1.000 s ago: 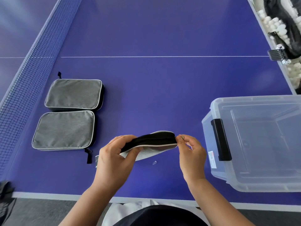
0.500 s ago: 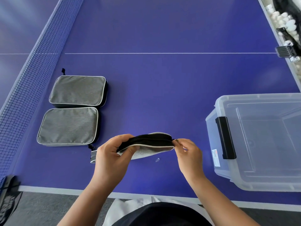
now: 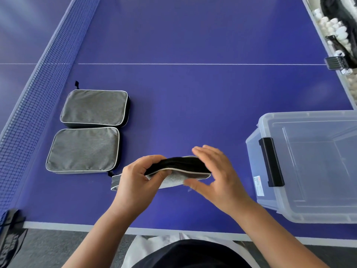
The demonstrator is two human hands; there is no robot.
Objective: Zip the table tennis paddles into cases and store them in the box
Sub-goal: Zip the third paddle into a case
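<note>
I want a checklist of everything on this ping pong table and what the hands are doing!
Surface: blue table tennis table with white lines; blue net along the left.
Job's things: two grey fabric paddle cases lie flat side by side near the net; a third grey case with black zip band is held above the table; clear plastic storage box with black latch at the right, nothing seen inside.
Clutter: small pale scrap under the held case.
Grippers: left hand grips the held case; right hand is blurred, fingers spread at the case's right end.
Cables: nothing seen.
Surroundings: white balls beyond the right edge; grey floor.
</note>
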